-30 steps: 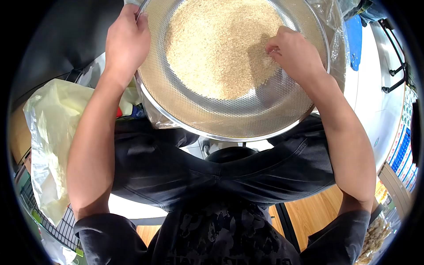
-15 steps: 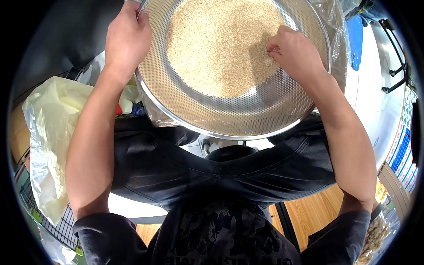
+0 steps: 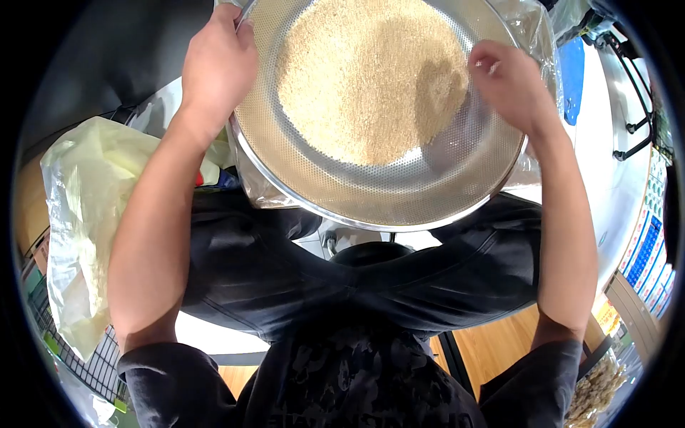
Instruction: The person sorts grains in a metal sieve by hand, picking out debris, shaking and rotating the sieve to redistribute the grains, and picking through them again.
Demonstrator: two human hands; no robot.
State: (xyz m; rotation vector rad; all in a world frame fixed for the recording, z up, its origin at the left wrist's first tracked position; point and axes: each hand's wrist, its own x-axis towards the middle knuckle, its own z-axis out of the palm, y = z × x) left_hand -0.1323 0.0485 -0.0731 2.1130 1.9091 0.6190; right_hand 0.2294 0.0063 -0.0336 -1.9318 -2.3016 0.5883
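A large round perforated metal sieve (image 3: 335,192) lies tilted above my lap, with a broad layer of small pale tan grains (image 3: 357,78) in it. My left hand (image 3: 221,64) is closed around the sieve's left rim, its thumb on the inner side. Over the right side of the sieve, my right hand (image 3: 510,82) hangs raised off the grains, slightly blurred. Its fingers are curled together, with tiny light specks showing between them; what it holds is too small to name. A shallow dent in the grains lies just left of that hand, in its shadow.
Clear plastic film (image 3: 260,185) sits under and around the sieve. A yellowish plastic bag (image 3: 93,192) hangs at the left, over a black wire basket (image 3: 100,371). A white curved table (image 3: 596,164) extends along the right, with a blue item (image 3: 571,78) on it.
My right hand has lifted from the grains and moved right, toward the rim. The sieve and my left hand appear shifted slightly right and down in view.
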